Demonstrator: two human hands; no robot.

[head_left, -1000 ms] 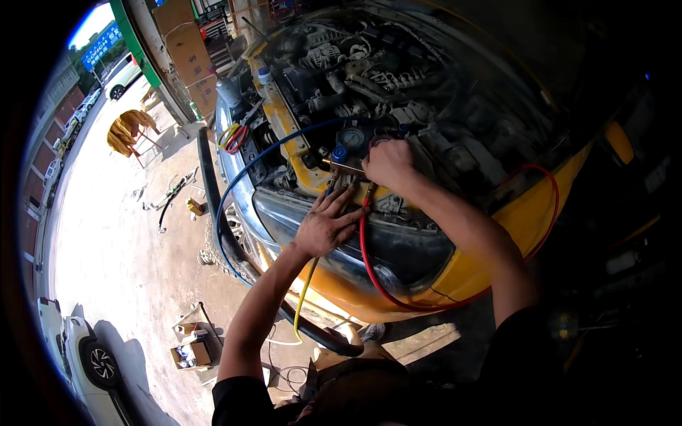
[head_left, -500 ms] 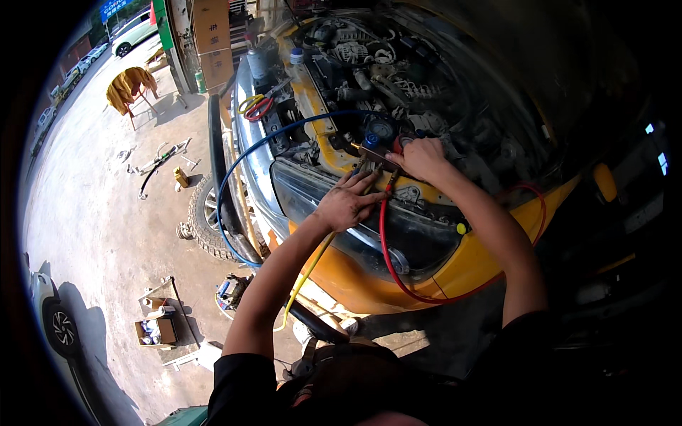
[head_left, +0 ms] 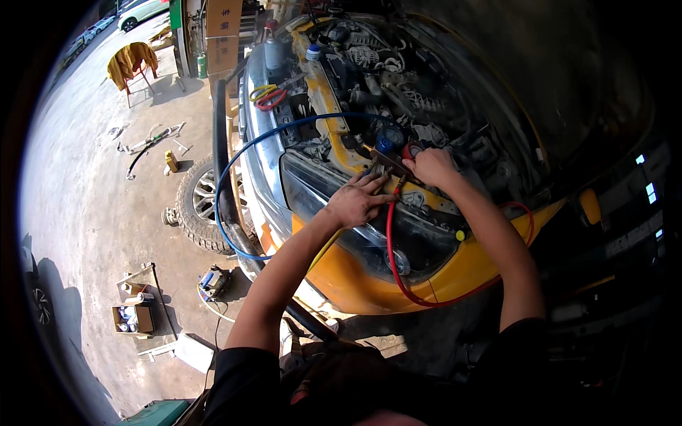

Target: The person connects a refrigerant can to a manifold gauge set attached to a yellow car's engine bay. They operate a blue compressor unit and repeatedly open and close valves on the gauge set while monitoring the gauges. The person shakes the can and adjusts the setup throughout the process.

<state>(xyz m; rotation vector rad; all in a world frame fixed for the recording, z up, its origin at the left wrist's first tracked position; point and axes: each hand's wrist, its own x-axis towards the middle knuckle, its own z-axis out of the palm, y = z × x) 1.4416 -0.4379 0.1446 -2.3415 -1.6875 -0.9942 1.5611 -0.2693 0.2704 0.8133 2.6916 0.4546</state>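
Our right hand (head_left: 432, 167) grips the stiff gauge manifold (head_left: 393, 148); our left hand (head_left: 357, 201), open, rests beside it near the limp red hose (head_left: 393, 263).

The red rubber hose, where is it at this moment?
In the head view, the red rubber hose hangs from the gauge set under the right hand, just right of the left hand, and loops down across the yellow car front.
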